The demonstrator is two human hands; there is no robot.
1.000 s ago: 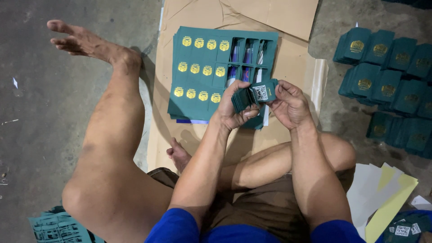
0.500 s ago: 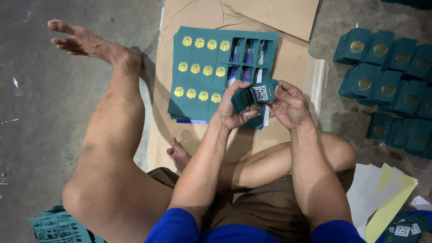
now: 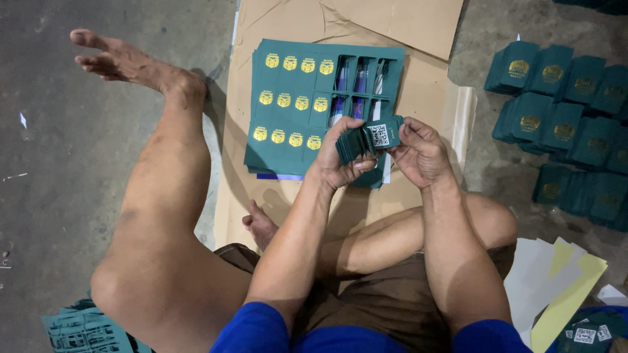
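Gripping a stack of green cards (image 3: 366, 140) mid-frame, the left hand (image 3: 343, 157) and right hand (image 3: 418, 153) are needing square, even edges.

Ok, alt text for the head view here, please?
Seen from above, a seated person's left hand and right hand hold a small stack of green cards over a green punched sheet lying on cardboard. More green card piles sit on the floor to the right.

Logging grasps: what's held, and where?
A stack of green cards: left hand wraps its left end, right hand pinches its right end.
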